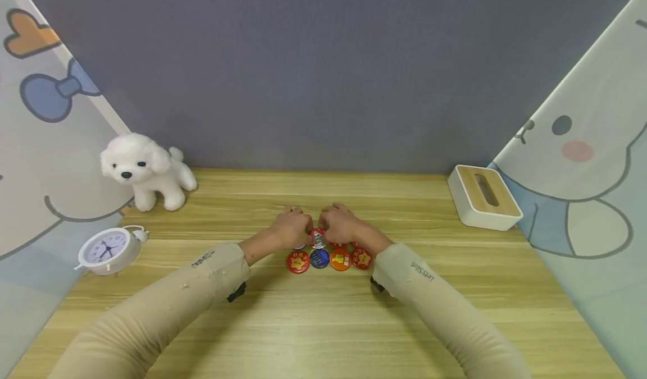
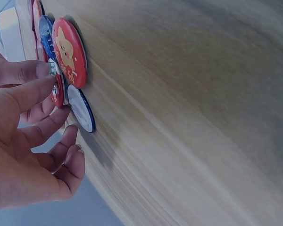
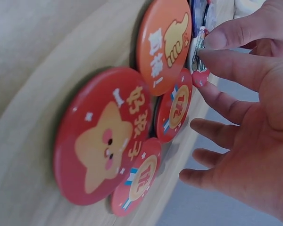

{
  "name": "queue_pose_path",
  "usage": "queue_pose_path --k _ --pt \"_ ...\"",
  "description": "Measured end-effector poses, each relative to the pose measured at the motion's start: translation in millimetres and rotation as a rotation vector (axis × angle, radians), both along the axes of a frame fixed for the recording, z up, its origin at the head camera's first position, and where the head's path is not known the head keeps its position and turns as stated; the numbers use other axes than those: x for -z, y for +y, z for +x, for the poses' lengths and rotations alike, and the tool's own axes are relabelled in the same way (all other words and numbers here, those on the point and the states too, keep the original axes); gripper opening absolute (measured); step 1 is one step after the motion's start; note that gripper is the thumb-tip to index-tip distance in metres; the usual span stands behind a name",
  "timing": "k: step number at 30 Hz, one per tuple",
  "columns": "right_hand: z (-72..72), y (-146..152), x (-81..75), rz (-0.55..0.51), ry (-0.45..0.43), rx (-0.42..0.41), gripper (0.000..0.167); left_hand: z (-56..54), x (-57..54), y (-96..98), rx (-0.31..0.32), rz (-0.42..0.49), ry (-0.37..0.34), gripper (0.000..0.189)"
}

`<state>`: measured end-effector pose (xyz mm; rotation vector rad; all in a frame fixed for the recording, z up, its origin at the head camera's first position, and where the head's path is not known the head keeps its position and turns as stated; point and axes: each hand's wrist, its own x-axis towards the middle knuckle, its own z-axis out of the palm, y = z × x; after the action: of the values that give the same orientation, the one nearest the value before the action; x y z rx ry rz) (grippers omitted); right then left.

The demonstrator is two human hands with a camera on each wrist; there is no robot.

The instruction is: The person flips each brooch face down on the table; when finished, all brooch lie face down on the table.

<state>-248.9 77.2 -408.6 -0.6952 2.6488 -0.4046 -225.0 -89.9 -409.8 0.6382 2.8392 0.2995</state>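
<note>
Between my hands is a red and white round button badge (image 1: 318, 238). My left hand (image 1: 293, 228) pinches its left edge with thumb and index finger, the other fingers loosely bent. From the right, the thumb and index finger of my right hand (image 1: 341, 224) meet the same badge, the remaining fingers spread. Nearer me lie a red star badge (image 1: 298, 261), a blue badge (image 1: 319, 258), an orange thumbs-up badge (image 1: 340, 259) and another red star badge (image 1: 361, 258). A white badge with a blue rim (image 2: 81, 108) lies below my left fingers. Two red medal badges, one (image 3: 174, 110) beside the orange badge, are partly covered.
A white plush dog (image 1: 146, 168) stands at the back left of the wooden table (image 1: 313, 323), with a white alarm clock (image 1: 108, 251) in front of it. At the back right sits a white tissue box (image 1: 485, 196) with a wooden lid. A grey panel rises behind.
</note>
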Motion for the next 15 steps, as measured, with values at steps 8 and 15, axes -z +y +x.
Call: queue_pose_path --k 8,15 --pt "-0.2 -0.5 -1.6 -0.013 0.001 0.013 0.016 0.1 -1.2 0.2 0.000 0.027 -0.003 0.021" --pt "1.8 1.2 -2.7 -0.033 0.017 0.005 0.018 -3.2 -2.6 0.8 -0.004 0.036 -0.012 0.021"
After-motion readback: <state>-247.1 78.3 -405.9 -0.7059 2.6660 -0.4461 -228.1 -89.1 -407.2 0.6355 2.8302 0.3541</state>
